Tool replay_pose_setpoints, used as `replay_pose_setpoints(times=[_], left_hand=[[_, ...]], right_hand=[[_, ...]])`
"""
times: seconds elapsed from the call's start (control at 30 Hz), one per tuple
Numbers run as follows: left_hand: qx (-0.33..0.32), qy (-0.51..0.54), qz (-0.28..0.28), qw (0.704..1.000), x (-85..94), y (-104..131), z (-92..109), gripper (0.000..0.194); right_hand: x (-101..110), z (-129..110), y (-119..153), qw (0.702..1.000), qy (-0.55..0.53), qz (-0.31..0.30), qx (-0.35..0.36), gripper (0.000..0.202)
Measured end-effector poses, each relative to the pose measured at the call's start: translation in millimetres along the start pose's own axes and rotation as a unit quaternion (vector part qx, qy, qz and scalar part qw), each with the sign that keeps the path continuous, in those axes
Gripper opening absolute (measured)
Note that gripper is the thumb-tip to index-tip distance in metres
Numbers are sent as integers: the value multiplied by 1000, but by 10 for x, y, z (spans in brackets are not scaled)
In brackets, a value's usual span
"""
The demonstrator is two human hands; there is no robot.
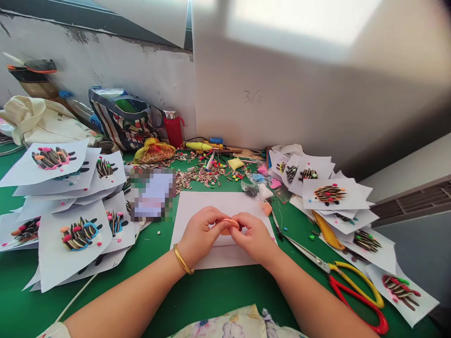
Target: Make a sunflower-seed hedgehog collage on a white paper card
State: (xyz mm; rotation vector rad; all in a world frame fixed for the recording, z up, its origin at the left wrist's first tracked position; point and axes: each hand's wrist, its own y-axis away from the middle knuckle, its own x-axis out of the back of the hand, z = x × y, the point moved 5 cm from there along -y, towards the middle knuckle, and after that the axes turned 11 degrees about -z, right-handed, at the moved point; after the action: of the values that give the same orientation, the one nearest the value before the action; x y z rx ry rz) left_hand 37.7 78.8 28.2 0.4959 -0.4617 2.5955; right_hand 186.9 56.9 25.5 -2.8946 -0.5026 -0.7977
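Orange clay (230, 223) — btwn L hand (202, 234) & R hand (254, 234), fingers of both pinched on it.

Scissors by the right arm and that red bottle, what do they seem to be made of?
Scissors: blades look like steel, grey and shiny; smooth yellow and red handles, probably plastic. Bottle: glossy red body, painted metal or plastic, I can't tell; silvery cap looks metallic.
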Motion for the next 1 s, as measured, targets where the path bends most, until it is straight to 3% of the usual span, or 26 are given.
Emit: replay_pose_setpoints(times=[0.17, 0.3, 0.4, 0.6, 0.77, 1.0], left_hand=[[12, -8, 16, 1000, 17, 6, -7, 19], [-6, -3, -2, 1000, -10, 11, -4, 24], [-7, -19, -13, 1000, -19, 12, 0, 14], [8, 3, 25, 1000, 34, 6, -35, 19], [0, -11, 1, 1000, 4, 5, -12, 12], [-18, -1, 2, 1000, 12, 8, -13, 21]], right_hand=[[12, -25, 3, 1000, -3, -3, 29, 14], [-15, -5, -2, 999, 15, -24, 21, 23], [-31, 3, -4, 999, 27, -25, 10, 19], [-19, 12, -2, 1000, -2, -29, 10, 17], [-24, -9, 9, 999, 28, -19, 12, 15], [-55, -7, 1, 998, 0, -48, 29, 21]])
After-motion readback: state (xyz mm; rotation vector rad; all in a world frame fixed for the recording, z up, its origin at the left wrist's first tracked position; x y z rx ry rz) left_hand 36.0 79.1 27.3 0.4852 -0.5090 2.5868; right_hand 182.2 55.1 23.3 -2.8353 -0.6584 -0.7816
